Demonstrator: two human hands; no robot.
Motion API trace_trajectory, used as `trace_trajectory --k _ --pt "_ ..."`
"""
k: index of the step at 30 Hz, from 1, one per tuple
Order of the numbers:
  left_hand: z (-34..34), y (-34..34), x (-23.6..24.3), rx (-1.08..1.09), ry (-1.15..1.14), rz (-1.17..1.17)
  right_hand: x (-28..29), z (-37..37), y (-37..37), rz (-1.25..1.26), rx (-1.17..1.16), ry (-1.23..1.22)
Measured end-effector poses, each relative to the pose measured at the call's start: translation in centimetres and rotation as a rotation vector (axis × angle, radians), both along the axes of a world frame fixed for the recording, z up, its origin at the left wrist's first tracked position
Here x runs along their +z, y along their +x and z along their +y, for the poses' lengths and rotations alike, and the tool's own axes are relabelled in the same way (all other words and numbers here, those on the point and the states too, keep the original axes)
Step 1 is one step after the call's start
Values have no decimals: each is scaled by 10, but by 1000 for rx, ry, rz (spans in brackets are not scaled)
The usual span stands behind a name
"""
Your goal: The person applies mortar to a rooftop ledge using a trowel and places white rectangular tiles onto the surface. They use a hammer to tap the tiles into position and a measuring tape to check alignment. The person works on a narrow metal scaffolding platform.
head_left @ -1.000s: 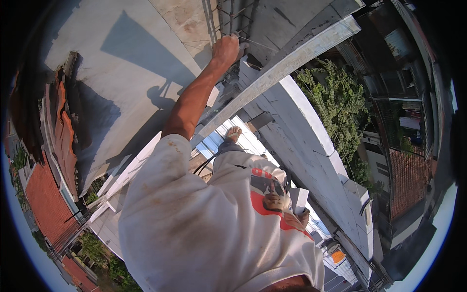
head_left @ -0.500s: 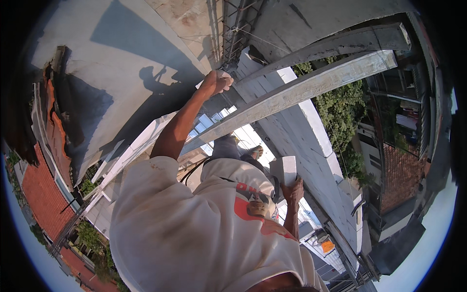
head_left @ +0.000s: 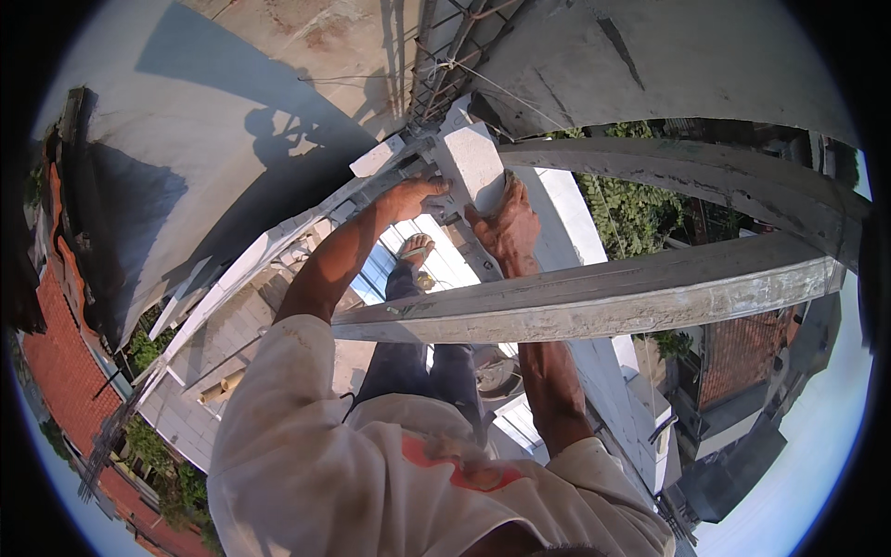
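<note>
A pale rectangular building block point(head_left: 471, 156) stands up at the corner where the wall meets the column, between my two hands. My right hand point(head_left: 509, 227) grips its near right side, with the thumb toward me and the fingers up along its edge. My left hand point(head_left: 413, 197) is closed against the block's left side, its fingertips partly hidden in shadow. My right forearm passes under the grey concrete beam point(head_left: 594, 295), while the left one reaches above the white wall on the left.
A second beam point(head_left: 668, 167) runs beyond the nearer one. Steel bars and a tied string point(head_left: 450, 63) rise at the far corner. A white block wall point(head_left: 557, 209) extends on the right. My sandaled foot point(head_left: 416, 249) rests far below, near a round bucket point(head_left: 499, 376).
My right hand has carried the block from beside my waist forward to the far corner. My left hand has come down and right to meet it. My body has leaned in under the beam.
</note>
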State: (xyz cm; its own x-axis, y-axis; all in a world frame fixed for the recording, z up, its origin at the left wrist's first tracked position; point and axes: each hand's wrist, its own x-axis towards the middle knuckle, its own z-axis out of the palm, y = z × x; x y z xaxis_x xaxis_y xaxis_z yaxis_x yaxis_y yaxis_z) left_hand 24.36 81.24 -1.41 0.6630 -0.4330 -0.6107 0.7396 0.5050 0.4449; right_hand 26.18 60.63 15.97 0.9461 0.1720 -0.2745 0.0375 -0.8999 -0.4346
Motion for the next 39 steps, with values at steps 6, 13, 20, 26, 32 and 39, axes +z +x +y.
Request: trace_trajectory --k 6,13,20,26,32,39 --pt "15 25 -25 283 -91 29 -20 40 52 -80 133 -117" --pt "2 43 7 305 46 -146 -18 50 67 -100 53 -196" --pt "6 74 69 436 202 148 -14 66 77 10 104 -194" --pt "14 69 4 300 36 -105 -17 68 77 -104 89 -156" --pt "10 65 -17 296 -22 -22 -12 68 73 -106 104 -185" --pt "-6 -1 -44 285 -85 -25 -6 40 25 18 71 -121"
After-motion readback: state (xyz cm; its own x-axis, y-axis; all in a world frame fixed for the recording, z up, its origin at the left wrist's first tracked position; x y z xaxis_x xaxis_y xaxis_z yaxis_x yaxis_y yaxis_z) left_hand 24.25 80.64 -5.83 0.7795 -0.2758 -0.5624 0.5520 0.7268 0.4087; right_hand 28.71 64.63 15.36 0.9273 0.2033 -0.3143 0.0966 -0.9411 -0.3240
